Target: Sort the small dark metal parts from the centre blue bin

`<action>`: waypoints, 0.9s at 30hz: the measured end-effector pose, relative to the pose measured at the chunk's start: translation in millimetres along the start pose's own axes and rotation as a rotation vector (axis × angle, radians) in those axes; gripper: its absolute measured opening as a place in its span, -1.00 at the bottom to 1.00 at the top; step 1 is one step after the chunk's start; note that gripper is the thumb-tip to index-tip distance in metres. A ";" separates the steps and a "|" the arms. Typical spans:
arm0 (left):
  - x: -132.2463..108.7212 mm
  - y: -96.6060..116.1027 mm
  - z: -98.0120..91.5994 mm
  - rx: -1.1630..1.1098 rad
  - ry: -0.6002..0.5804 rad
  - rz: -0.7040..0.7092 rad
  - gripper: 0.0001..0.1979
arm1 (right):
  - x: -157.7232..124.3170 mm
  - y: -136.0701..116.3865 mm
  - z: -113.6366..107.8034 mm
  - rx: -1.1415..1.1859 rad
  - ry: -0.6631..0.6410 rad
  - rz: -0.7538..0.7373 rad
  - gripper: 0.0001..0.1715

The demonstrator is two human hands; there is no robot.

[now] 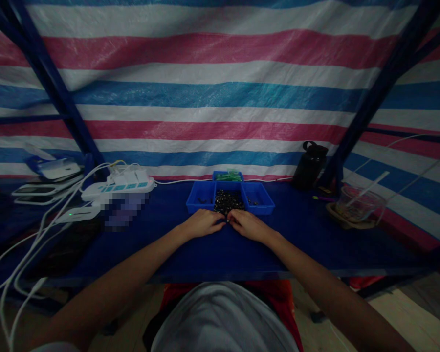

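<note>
My left hand (pixel 205 223) and my right hand (pixel 248 225) meet at the front edge of the middle blue bin, with fingertips almost touching. Bent inward, the right hand's fingers pinch a tiny shiny metal part (pixel 228 222). The left thumb and fingers close in from the other side; what they hold, if anything, is too small to make out. Just beyond lies a heap of small dark, shiny parts (pixel 229 199) in the middle bin. A few small pieces sit in the left blue bin (pixel 193 199) and the right blue bin (pixel 267 200).
Behind the bins, another blue bin (pixel 214 174) holds green packets (pixel 229 176). A power strip (pixel 143 186) with white cables and phones (pixel 38 189) occupies the left. To the right stand a black bottle (pixel 310 165) and a clear plastic cup (pixel 363 201) on the blue table (pixel 220 259).
</note>
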State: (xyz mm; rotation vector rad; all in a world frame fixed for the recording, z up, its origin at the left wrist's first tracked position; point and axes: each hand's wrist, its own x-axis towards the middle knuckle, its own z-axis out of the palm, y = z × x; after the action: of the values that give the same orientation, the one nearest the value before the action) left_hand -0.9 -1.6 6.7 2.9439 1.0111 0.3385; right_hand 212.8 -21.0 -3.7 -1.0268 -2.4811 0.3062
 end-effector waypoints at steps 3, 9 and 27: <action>0.2 -0.4 0.1 -0.028 -0.017 0.021 -0.78 | -0.7 -4.4 -1.8 0.042 -0.009 -0.010 -0.86; 0.4 -1.6 2.8 -0.100 -0.034 0.047 -0.79 | -1.4 -5.0 0.5 0.057 -0.010 -0.025 -0.91; -0.4 1.5 7.2 -0.124 -0.012 -0.016 -0.83 | 0.9 2.1 4.1 -0.057 -0.030 -0.074 -0.86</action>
State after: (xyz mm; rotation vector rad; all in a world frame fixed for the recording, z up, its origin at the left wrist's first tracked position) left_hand 1.2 -2.6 -0.3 2.8232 0.9743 0.3688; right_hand 211.6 -19.0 -7.8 -0.9568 -2.5610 0.2310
